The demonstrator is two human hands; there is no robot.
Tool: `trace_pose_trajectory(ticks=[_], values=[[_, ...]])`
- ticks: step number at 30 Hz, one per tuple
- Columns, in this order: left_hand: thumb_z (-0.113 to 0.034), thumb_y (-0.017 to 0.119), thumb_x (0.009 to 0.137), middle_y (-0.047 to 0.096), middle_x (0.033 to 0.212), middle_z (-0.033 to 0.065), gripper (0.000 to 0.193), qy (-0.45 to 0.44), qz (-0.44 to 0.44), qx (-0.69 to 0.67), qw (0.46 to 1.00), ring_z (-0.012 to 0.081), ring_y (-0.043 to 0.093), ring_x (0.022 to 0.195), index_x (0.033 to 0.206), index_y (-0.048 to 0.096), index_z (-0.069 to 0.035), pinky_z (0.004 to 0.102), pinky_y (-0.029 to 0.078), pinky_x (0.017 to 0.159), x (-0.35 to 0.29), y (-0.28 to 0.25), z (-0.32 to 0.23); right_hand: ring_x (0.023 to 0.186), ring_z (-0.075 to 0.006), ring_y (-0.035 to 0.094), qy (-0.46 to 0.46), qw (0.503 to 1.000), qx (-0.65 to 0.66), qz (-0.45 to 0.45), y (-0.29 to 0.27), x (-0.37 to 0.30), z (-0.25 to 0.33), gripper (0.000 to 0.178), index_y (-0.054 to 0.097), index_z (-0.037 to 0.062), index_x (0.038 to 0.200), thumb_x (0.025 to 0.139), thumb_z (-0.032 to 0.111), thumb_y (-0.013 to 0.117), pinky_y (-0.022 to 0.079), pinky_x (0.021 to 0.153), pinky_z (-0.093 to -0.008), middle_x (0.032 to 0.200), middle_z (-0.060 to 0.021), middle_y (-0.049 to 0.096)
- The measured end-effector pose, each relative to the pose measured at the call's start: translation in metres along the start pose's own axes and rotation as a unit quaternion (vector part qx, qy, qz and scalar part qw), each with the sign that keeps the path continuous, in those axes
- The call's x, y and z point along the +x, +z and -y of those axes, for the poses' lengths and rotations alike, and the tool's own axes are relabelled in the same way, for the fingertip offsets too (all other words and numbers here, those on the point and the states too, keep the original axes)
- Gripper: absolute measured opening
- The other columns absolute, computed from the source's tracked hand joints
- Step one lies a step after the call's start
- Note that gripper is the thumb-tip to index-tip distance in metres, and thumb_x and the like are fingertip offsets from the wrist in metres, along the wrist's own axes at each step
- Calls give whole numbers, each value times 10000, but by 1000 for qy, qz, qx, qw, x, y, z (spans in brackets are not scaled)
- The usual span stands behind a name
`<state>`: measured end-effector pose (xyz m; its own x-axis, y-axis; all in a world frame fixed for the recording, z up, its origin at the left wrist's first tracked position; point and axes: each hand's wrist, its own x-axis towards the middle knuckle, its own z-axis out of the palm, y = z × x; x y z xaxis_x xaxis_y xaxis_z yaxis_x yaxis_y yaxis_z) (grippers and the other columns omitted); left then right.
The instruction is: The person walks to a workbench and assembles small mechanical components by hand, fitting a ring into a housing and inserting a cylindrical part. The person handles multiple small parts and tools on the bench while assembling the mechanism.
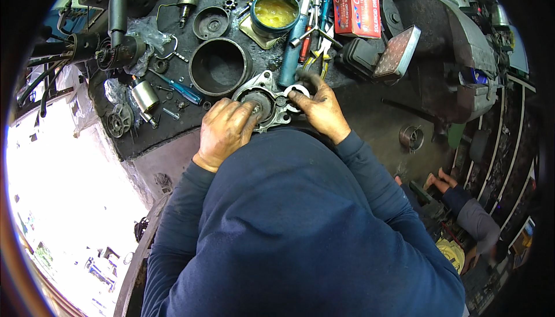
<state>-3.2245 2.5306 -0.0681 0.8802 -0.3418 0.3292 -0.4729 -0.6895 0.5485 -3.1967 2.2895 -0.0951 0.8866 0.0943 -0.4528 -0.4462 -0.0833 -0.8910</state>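
Note:
A silvery cast metal housing [266, 79] with a round recess and a smaller ring opening at its side stands at the front edge of the workbench. My right hand [324, 112] grips its right side, thumb on the ring and fingers curled behind. My left hand [225, 131] is bent over the left part, its fingers pressed together at the round recess; whatever the fingertips hold is hidden. Just beyond the housing are an open dark metal cylinder [199, 74] and a blue-handled tool [293, 57].
A tin of yellow grease [276, 12] stands behind, near a red box [356, 8] and a shallow metal cup [211, 23]. On the left lie a blue screwdriver [184, 90] and a small solenoid cylinder [144, 94]. A person [477, 219] is low at the right.

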Motion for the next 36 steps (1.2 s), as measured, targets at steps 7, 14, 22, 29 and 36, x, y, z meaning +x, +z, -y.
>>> trace_pose_trajectory(ticks=[7, 14, 22, 29, 36], values=[[-257, 916, 796, 630, 1036, 133, 522, -96, -37, 14, 995, 297, 636, 919, 1194, 669, -28, 426, 554, 794, -8, -4, -1, 1000, -152, 706, 10, 996, -31, 79, -5, 0, 2, 345, 683, -63, 1334, 1045, 126, 697, 566, 911, -312, 1135, -119, 782], [-207, 957, 796, 648, 1089, 162, 792, -376, 4, -168, 911, 253, 695, 824, 1326, 411, 15, 388, 590, 729, -28, 4, -7, 963, -91, 667, 54, 994, 0, 91, -7, 1, 5, 358, 675, -27, 1340, 1000, 73, 725, 554, 873, -260, 1110, -55, 742], [-226, 915, 871, 682, 1294, 245, 809, -469, 78, -356, 805, 268, 703, 1132, 1434, 441, 108, 377, 586, 934, -45, 15, 13, 943, -84, 663, 62, 992, 5, 109, -3, 4, 7, 358, 668, -36, 1329, 977, 25, 688, 550, 856, -253, 1078, -47, 724], [-199, 874, 880, 692, 1355, 243, 825, -410, 103, -397, 815, 257, 677, 1235, 1514, 469, 140, 372, 544, 1052, -21, -8, -4, 915, -110, 671, 44, 997, 20, 57, -2, -21, 38, 320, 691, -50, 1279, 965, 3, 649, 551, 846, -264, 1060, -63, 734], [-57, 848, 912, 656, 1397, 237, 776, -303, 10, -367, 879, 256, 662, 1245, 1554, 442, 103, 380, 553, 1054, 32, -70, -34, 839, -74, 614, -41, 997, 35, 62, -15, -25, 110, 371, 691, -39, 1311, 951, 38, 649, 509, 761, -250, 957, -25, 720]])
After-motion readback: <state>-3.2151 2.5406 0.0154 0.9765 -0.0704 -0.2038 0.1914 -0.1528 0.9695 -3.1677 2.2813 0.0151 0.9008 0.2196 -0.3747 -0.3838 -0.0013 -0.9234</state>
